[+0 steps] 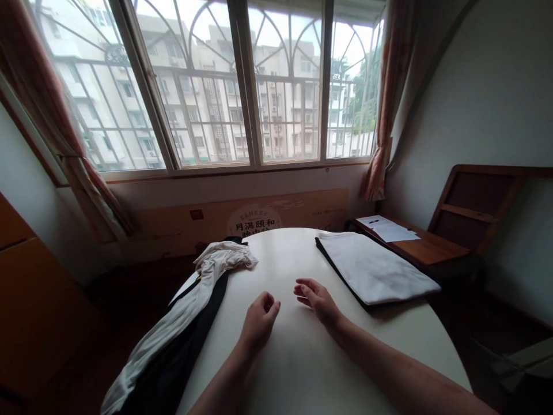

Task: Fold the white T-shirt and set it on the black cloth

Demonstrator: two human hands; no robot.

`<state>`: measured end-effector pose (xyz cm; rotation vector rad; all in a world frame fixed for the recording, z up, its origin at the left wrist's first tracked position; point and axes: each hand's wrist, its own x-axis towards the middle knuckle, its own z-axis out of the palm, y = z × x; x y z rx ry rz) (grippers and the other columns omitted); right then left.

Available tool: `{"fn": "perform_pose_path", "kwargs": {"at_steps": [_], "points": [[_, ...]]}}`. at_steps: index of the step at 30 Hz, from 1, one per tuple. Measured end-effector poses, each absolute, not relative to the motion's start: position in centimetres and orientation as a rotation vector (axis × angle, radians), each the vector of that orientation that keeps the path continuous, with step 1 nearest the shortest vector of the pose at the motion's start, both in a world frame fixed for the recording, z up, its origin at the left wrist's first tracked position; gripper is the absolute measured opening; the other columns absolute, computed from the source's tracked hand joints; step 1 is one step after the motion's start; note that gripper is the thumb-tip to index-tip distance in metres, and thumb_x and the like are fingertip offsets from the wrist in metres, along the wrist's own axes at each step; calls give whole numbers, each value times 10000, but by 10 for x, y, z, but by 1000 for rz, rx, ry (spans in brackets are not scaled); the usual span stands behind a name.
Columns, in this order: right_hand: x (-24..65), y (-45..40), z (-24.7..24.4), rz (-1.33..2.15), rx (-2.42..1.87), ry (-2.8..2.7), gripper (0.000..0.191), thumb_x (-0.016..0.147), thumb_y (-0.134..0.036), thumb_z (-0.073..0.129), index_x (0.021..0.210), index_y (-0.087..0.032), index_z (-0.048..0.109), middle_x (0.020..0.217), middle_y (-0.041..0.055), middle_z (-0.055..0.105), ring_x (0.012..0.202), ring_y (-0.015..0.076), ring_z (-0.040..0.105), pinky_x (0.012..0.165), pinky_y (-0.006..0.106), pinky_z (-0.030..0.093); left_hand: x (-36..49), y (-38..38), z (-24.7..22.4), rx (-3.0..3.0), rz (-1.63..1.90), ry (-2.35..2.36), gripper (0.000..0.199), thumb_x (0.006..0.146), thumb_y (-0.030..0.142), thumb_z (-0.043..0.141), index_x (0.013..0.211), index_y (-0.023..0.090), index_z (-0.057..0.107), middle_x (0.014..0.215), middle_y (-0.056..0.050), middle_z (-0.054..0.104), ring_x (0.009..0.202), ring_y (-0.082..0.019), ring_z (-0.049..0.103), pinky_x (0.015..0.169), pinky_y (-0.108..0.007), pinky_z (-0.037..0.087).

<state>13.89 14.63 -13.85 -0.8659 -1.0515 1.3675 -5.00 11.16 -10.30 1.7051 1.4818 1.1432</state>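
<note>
Over the middle of a white round table (285,248) are both of my hands, a short gap apart. My left hand (260,316) has its fingers curled in, and whether anything is inside them is hidden. With fingers apart and nothing in it, my right hand (317,301) is nearest to a folded white cloth (375,265) that lies flat on black fabric at the right. Along the table's left side, a crumpled white garment (173,311) and black fabric (190,334) hang over the edge.
Behind the table, a printed cardboard panel (207,222) leans below a barred window. At the right, a wooden chair (436,245) holds papers (395,231) and a pen (374,221). An orange-brown cabinet (30,300) stands at the far left.
</note>
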Motion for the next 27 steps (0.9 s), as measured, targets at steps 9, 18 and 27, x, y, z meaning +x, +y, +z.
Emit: {"fn": "perform_pose_path", "kwargs": {"at_steps": [9, 18, 27], "points": [[148, 140, -114, 1726, -669, -460, 305, 928, -407, 610, 771, -161, 700, 786, 71, 740, 778, 195, 704, 759, 346, 567, -43, 110, -98, 1279, 1216, 1304, 281, 624, 413, 737, 642, 193, 563, 569, 32, 515, 525, -115, 474, 450, -210, 384], [160, 134, -93, 1908, -418, -276, 564, 1017, -456, 402, 519, -197, 462, 462, -27, 433, 427, 117, 420, 437, 237, 305, -43, 107, -93, 1279, 1148, 1266, 314, 630, 436, 776, 663, 172, 608, 584, 24, 547, 534, -105, 496, 477, -214, 414], [168, 129, -84, 1986, -248, -239, 576, 1023, -501, 375, 526, -209, 383, 474, -36, 364, 450, 113, 313, 433, 232, 256, -40, 105, -88, 1141, 1127, 1215, 363, 579, 445, 852, 677, 152, 662, 611, -4, 592, 574, -121, 541, 511, -225, 456]]}}
